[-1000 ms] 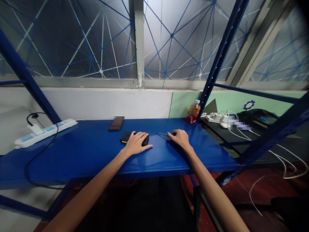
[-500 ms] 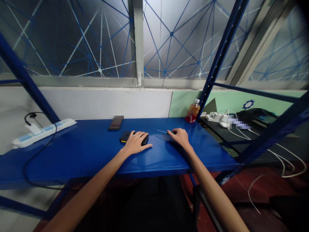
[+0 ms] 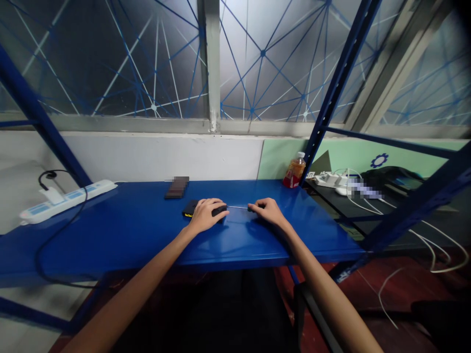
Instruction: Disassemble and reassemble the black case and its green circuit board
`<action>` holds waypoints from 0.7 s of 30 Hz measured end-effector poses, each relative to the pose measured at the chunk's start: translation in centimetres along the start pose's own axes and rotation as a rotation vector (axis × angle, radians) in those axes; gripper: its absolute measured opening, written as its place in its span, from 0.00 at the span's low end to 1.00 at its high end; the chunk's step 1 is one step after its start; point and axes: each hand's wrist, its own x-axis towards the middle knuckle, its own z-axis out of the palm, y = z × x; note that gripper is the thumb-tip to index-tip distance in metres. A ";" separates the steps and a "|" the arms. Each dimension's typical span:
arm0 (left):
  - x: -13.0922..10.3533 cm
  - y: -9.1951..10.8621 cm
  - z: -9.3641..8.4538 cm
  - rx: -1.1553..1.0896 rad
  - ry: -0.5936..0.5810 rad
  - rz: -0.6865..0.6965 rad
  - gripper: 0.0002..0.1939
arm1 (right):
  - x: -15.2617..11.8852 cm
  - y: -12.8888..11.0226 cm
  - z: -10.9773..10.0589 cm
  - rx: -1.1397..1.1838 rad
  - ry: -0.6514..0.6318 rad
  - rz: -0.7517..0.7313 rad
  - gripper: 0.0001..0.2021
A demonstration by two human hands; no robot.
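Observation:
A flat black box [image 3: 188,207] with a yellow strip on its near edge lies on the blue table [image 3: 128,235]. My left hand [image 3: 206,215] grips it from above, fingers over the top and thumb at the right end. My right hand [image 3: 268,210] is closed around the dark handle of a screwdriver [image 3: 238,207]. The thin metal shaft points left and its tip meets the box's right end beside my left fingers. Whether the tip touches or enters the box I cannot tell. Most of the handle is hidden in my right fingers.
Behind the box lies a dark, pixelated rectangular object [image 3: 177,188]. A drink bottle [image 3: 294,170] stands at the back right corner by a blue post. To the left is a white power strip [image 3: 69,200] with a black cable. White chargers and cables [image 3: 329,179] cover a dark table at right.
My right hand has moved left and slightly nearer, bringing the screwdriver's tip up to the box. My left thumb has closed in from its spread position against the box's end.

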 end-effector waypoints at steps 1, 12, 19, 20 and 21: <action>0.0 -0.1 0.0 -0.014 0.000 0.003 0.19 | 0.0 -0.1 0.1 0.012 -0.018 -0.009 0.25; 0.2 -0.3 0.3 -0.140 0.040 0.059 0.07 | 0.1 -0.1 0.7 0.052 -0.072 -0.031 0.25; 0.3 -0.4 0.3 -0.166 0.048 0.059 0.05 | 0.1 -0.2 0.6 0.064 -0.061 -0.029 0.25; 0.2 -0.5 0.4 -0.169 0.051 0.061 0.05 | 0.0 -0.2 0.5 0.065 -0.062 -0.030 0.25; 0.2 -0.5 0.4 -0.172 0.052 0.064 0.05 | 0.0 -0.2 0.5 0.065 -0.063 -0.032 0.24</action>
